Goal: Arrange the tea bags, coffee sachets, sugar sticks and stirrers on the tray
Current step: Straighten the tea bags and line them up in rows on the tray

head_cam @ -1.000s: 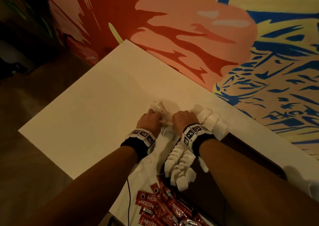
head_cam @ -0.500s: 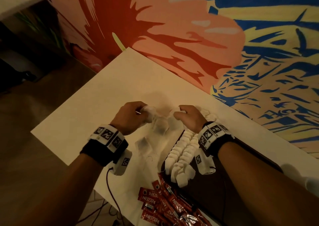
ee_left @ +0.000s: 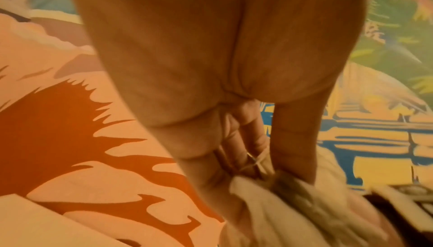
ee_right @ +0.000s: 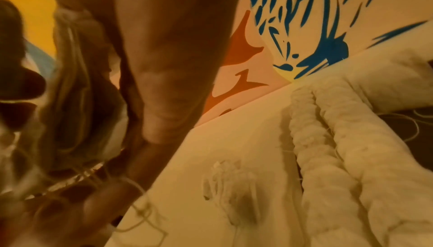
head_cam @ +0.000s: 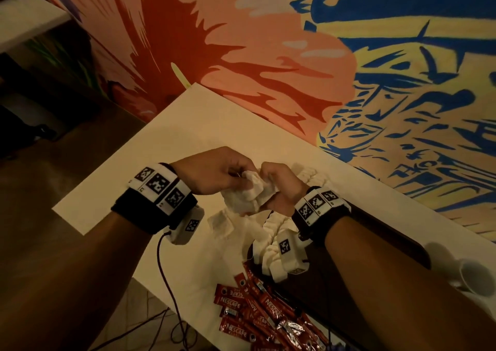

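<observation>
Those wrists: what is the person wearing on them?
Bare forearms, no sleeves. Each wrist carries a black band topped with white square-code tags. Under each hangs a small white camera box, also tagged. A dark cable trails from the left one.

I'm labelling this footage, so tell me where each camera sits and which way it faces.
Head: worn high, looking down at both hands, left hand and right hand, gripping a tea bag bunch above the table.
Left wrist: along the palm toward the mural.
Right wrist: along the fingers toward lined-up tea bags.
All three show the bunch.
</observation>
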`<action>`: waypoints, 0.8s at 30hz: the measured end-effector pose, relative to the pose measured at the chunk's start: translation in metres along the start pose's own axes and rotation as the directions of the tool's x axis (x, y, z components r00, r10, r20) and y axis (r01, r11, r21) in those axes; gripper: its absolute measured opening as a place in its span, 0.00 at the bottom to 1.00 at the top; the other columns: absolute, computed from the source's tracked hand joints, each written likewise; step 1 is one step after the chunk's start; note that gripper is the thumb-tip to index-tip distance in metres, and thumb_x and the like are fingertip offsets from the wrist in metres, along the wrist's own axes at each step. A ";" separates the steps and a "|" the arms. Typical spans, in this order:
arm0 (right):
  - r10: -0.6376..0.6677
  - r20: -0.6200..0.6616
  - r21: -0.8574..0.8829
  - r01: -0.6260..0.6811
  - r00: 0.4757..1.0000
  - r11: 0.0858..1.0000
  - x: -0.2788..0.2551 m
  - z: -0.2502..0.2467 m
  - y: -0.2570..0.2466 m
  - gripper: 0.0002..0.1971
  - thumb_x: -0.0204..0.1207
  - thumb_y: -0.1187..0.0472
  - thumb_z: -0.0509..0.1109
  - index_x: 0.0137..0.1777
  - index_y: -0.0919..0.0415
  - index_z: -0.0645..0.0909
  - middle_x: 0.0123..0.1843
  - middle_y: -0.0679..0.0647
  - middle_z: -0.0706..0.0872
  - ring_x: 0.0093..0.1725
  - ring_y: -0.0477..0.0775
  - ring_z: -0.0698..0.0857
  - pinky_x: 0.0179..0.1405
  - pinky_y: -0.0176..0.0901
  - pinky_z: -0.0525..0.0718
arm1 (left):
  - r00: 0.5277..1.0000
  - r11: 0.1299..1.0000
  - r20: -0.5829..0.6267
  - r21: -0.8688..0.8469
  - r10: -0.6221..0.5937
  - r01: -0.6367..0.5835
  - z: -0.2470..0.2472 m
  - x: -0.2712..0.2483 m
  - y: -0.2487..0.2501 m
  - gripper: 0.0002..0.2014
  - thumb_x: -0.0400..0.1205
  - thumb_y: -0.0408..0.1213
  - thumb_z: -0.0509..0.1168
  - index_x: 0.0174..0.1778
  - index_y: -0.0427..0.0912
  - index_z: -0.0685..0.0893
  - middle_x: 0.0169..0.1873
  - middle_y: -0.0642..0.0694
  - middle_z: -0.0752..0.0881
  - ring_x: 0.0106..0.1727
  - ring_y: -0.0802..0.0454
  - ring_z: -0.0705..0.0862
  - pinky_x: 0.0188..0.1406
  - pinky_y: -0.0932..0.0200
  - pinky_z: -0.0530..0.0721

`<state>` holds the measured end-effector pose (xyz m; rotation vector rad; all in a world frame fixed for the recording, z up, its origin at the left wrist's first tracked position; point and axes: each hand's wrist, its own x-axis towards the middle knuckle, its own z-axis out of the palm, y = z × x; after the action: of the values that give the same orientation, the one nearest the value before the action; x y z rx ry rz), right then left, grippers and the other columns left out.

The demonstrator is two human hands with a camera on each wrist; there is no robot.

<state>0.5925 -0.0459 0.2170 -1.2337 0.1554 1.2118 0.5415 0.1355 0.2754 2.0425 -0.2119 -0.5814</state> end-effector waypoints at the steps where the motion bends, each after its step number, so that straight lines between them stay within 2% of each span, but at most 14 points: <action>1: 0.018 0.040 0.024 -0.018 0.999 1.000 -0.001 0.000 0.001 0.27 0.67 0.59 0.57 0.63 0.71 0.81 0.55 0.69 0.85 0.55 0.69 0.84 0.48 0.64 0.88 | 1.000 1.000 -0.017 0.026 -0.007 0.008 0.000 0.001 -0.001 0.06 0.83 0.30 0.71 0.54 0.42 0.89 0.46 0.48 0.92 0.50 0.51 0.89 0.51 0.56 0.86; 2: 0.028 0.066 0.044 -0.031 0.997 0.999 -0.003 0.001 0.002 0.31 0.68 0.59 0.57 0.70 0.71 0.79 0.61 0.70 0.85 0.60 0.72 0.83 0.50 0.69 0.88 | 0.999 0.998 -0.040 0.055 -0.015 0.017 0.001 0.002 -0.001 0.07 0.83 0.31 0.71 0.54 0.43 0.89 0.47 0.49 0.92 0.52 0.50 0.89 0.55 0.52 0.87; 3: 0.029 0.075 0.058 -0.033 0.997 0.998 -0.004 0.001 0.004 0.32 0.70 0.59 0.56 0.74 0.69 0.78 0.64 0.69 0.84 0.63 0.72 0.82 0.51 0.72 0.88 | 0.997 0.996 -0.071 0.082 -0.025 0.030 0.002 0.003 -0.003 0.07 0.82 0.32 0.71 0.54 0.45 0.89 0.48 0.50 0.91 0.52 0.51 0.89 0.57 0.48 0.87; 6: 0.002 0.077 0.130 -0.012 0.997 0.991 -0.005 0.002 0.006 0.25 0.76 0.59 0.52 0.68 0.62 0.82 0.62 0.64 0.85 0.59 0.70 0.84 0.54 0.74 0.86 | 0.980 0.988 -0.190 0.134 -0.056 0.083 0.006 0.005 -0.007 0.08 0.81 0.34 0.73 0.54 0.47 0.88 0.50 0.51 0.90 0.53 0.52 0.89 0.59 0.45 0.87; 9: -0.016 0.095 0.221 -0.006 0.995 0.975 -0.003 0.004 0.008 0.21 0.81 0.56 0.53 0.63 0.59 0.84 0.64 0.64 0.86 0.60 0.68 0.85 0.55 0.71 0.86 | 0.961 0.974 -0.271 0.200 -0.051 0.108 0.011 0.007 -0.006 0.08 0.81 0.35 0.73 0.55 0.47 0.87 0.52 0.49 0.90 0.54 0.52 0.88 0.59 0.51 0.86; 11: -0.045 0.095 0.200 0.025 0.994 0.980 -0.002 0.005 0.008 0.20 0.84 0.48 0.58 0.58 0.56 0.88 0.58 0.61 0.89 0.56 0.63 0.88 0.57 0.67 0.84 | 0.950 0.966 -0.309 0.226 -0.047 0.122 0.012 0.008 -0.007 0.08 0.81 0.36 0.73 0.55 0.45 0.88 0.52 0.50 0.89 0.52 0.52 0.88 0.55 0.56 0.86; 13: -0.082 0.164 0.148 0.057 0.983 0.987 -0.002 0.006 0.008 0.20 0.82 0.42 0.63 0.60 0.52 0.89 0.58 0.58 0.90 0.56 0.61 0.88 0.61 0.66 0.84 | 0.941 0.960 -0.335 0.245 -0.048 0.136 0.013 0.009 -0.008 0.06 0.81 0.36 0.74 0.53 0.44 0.88 0.50 0.51 0.87 0.50 0.52 0.88 0.49 0.60 0.84; 15: -0.115 0.205 0.084 0.099 0.972 0.991 0.001 0.005 0.009 0.20 0.80 0.46 0.71 0.70 0.50 0.84 0.65 0.58 0.87 0.60 0.61 0.87 0.61 0.64 0.87 | 0.943 0.960 -0.329 0.249 -0.042 0.130 0.011 0.011 -0.009 0.06 0.80 0.33 0.73 0.50 0.47 0.88 0.49 0.52 0.87 0.47 0.53 0.88 0.46 0.62 0.82; 16: -0.130 0.218 0.064 0.118 0.967 0.991 0.006 0.002 0.010 0.25 0.77 0.51 0.76 0.74 0.51 0.81 0.67 0.58 0.86 0.61 0.60 0.87 0.57 0.62 0.88 | 0.946 0.964 -0.322 0.234 -0.044 0.124 0.009 0.012 -0.010 0.07 0.80 0.31 0.73 0.50 0.48 0.89 0.49 0.53 0.88 0.45 0.55 0.88 0.44 0.65 0.81; 18: -0.144 0.247 0.034 0.140 0.958 0.990 0.011 0.000 0.010 0.30 0.75 0.63 0.78 0.77 0.57 0.76 0.63 0.60 0.85 0.59 0.60 0.87 0.52 0.58 0.89 | 0.945 0.971 -0.324 0.202 -0.056 0.126 0.005 0.013 -0.013 0.08 0.79 0.32 0.74 0.50 0.49 0.90 0.48 0.53 0.89 0.45 0.57 0.88 0.42 0.70 0.80; 21: -0.141 0.250 -0.027 0.153 0.958 0.988 0.015 0.002 0.005 0.26 0.73 0.71 0.76 0.72 0.62 0.78 0.55 0.60 0.87 0.52 0.61 0.88 0.47 0.57 0.90 | 0.922 0.977 -0.384 0.173 -0.052 0.127 0.003 0.015 -0.017 0.08 0.76 0.39 0.78 0.50 0.50 0.91 0.45 0.55 0.89 0.47 0.60 0.87 0.46 0.67 0.82; 24: -0.158 0.082 -0.133 0.168 0.984 0.977 0.020 0.002 0.001 0.22 0.69 0.72 0.79 0.64 0.70 0.81 0.53 0.65 0.88 0.49 0.64 0.90 0.44 0.56 0.90 | 0.893 0.993 -0.448 0.079 -0.043 0.087 0.004 0.017 -0.024 0.10 0.77 0.40 0.78 0.54 0.50 0.90 0.45 0.56 0.89 0.50 0.62 0.86 0.48 0.69 0.82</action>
<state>0.5997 -0.0322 0.2038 -1.2960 -0.0839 1.1367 0.5524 0.1378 0.2480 2.2230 0.1052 -0.1290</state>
